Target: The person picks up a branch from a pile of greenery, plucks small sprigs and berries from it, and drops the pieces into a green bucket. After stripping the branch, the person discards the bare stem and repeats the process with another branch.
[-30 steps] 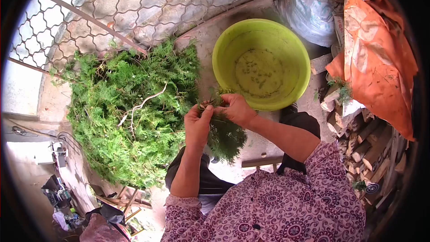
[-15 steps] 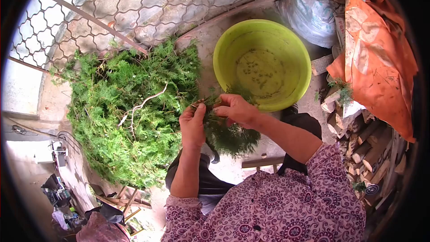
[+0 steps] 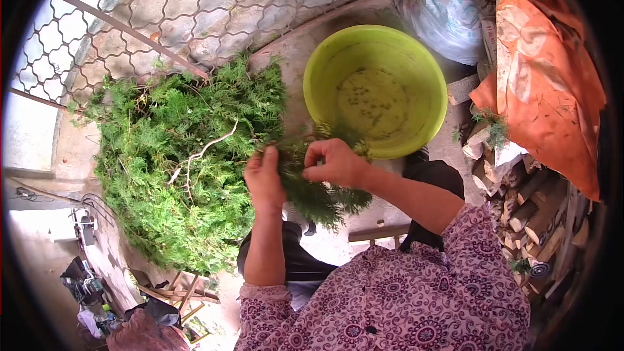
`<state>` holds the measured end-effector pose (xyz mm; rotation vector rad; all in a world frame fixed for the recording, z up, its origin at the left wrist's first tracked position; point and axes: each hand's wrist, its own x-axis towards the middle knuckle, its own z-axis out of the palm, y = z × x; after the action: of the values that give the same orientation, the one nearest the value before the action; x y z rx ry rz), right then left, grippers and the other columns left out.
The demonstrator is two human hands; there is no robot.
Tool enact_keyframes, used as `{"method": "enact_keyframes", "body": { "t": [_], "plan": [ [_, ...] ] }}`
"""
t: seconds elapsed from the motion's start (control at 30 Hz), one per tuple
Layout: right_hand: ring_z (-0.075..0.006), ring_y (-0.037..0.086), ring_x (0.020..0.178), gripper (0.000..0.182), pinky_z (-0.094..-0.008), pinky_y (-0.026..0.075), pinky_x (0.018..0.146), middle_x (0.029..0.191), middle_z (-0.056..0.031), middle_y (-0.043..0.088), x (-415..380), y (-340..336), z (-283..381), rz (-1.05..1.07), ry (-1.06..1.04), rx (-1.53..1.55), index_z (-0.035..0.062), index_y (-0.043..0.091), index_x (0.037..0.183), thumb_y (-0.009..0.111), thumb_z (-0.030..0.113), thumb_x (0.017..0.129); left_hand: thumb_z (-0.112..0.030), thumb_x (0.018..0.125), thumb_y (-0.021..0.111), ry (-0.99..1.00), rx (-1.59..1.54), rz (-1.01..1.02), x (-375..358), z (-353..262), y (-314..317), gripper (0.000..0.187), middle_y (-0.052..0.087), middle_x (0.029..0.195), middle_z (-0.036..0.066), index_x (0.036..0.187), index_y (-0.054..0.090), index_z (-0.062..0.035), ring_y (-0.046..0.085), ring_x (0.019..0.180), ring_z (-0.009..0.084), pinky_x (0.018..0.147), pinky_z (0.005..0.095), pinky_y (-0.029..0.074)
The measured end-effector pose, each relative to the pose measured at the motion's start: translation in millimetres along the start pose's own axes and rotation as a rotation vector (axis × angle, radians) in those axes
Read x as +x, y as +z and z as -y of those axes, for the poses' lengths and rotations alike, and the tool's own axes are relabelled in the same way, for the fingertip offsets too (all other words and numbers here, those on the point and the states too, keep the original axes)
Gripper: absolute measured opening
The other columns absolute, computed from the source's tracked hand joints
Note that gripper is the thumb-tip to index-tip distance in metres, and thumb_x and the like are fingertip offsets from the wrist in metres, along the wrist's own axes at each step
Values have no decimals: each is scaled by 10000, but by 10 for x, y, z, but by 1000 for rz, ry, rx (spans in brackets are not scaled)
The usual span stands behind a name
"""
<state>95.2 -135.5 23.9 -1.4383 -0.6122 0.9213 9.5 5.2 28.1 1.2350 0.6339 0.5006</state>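
My left hand (image 3: pixel 265 179) is closed around the stem end of a leafy evergreen branch (image 3: pixel 325 203), thumb pointing up. The branch's green sprays hang to the right, below and behind my other hand. My right hand (image 3: pixel 337 164) is just beside it, fingers curled and pinched against the thumb; whatever sits between the fingertips is too small to make out. Just beyond is a yellow-green plastic basin (image 3: pixel 311 94) with small dark bits (image 3: pixel 370 103) scattered on its bottom. A large heap of cut evergreen branches (image 3: pixel 169 175) lies left of my hands, a bare forked twig (image 3: pixel 203 149) on top.
Wire mesh fencing (image 3: pixel 195 6) runs along the back. At the right stand a stuffed white sack (image 3: pixel 442 16), an orange tarp (image 3: pixel 546 97) and stacked split firewood (image 3: pixel 530 211). A wooden piece (image 3: pixel 377 233) lies between my legs. Wooden slats (image 3: pixel 185 292) lie at lower left.
My hands have moved slightly apart, the left one shifting left and down with the branch. My right fingers have curled in more. The whole view has shifted a little.
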Motion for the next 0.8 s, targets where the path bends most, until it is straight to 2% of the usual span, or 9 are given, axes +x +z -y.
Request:
{"method": "enact_keyframes", "body": {
  "t": [0.03, 0.13, 0.17, 0.3, 0.4, 0.47, 0.6, 0.67, 0.8],
  "plan": [
    [-63, 521, 611, 132, -203, 417, 540, 661, 4, 571, -31, 5, 18, -24, -168, -196, 31, 595, 743, 679, 125, 704, -68, 855, 518, -13, -95, -44, 51, -83, -74, 118, 620, 794, 66, 895, 591, 15, 567, 684, 115, 634, 234, 458],
    [-57, 517, 601, 127, -206, 426, 545, 658, 8, 576, -21, -76, 78, -58, -265, -25, 42, 601, 738, 680, 136, 706, -84, 857, 506, -2, -202, -173, 132, -287, -190, 113, 610, 733, 94, 836, 573, 5, 567, 623, 159, 585, 279, 472],
    [-34, 500, 647, 85, -193, 416, 590, 673, 33, 563, -9, -209, 179, -63, -91, 102, 39, 601, 767, 657, 91, 729, -88, 863, 495, 5, -211, -191, 124, -350, -227, 115, 605, 727, 105, 843, 562, 3, 571, 623, 189, 584, 311, 479],
    [-34, 503, 656, 103, -190, 421, 613, 686, 37, 563, 108, -616, 359, -233, -60, 199, 42, 608, 804, 660, 94, 732, -109, 875, 473, 29, -179, -251, 123, -476, -344, 146, 601, 730, 121, 878, 553, 14, 574, 634, 218, 599, 338, 477],
    [-93, 576, 706, 204, -256, 461, 617, 732, -40, 613, 196, -852, 180, -461, -233, -177, 22, 624, 840, 686, 151, 693, -111, 870, 479, 28, -180, -286, 141, -508, -403, 153, 602, 739, 124, 896, 546, 24, 572, 643, 218, 618, 332, 469],
    [-135, 584, 736, 264, -278, 465, 655, 806, -84, 617, 228, -955, 73, -670, -466, -662, 11, 620, 894, 683, 152, 680, -122, 870, 487, 26, -195, -275, 139, -518, -403, 158, 604, 747, 126, 890, 545, 23, 574, 642, 221, 612, 334, 473],
    [-142, 566, 940, 319, -269, 445, 800, 1041, -84, 606, 146, -941, 233, -505, -254, -980, 14, 609, 1009, 665, 150, 726, -121, 869, 495, 3, -235, -265, 122, -506, -395, 149, 609, 745, 125, 883, 544, 19, 579, 637, 218, 606, 336, 479],
    [-157, 561, 966, 406, -282, 439, 831, 1070, -92, 597, 187, -918, 196, -245, -9, -455, -6, 573, 1072, 677, 173, 722, -124, 833, 554, -4, -267, -266, 97, -527, -359, 122, 613, 694, 112, 814, 565, -5, 576, 602, 203, 600, 333, 470],
    [-169, 550, 982, 502, -291, 423, 864, 1076, -88, 592, 163, -694, 299, -56, 89, -103, -19, 521, 1141, 686, 201, 722, -134, 824, 576, -3, -262, -254, 81, -513, -301, 134, 615, 695, 113, 832, 574, 0, 578, 598, 200, 597, 328, 475]
  ]
}}
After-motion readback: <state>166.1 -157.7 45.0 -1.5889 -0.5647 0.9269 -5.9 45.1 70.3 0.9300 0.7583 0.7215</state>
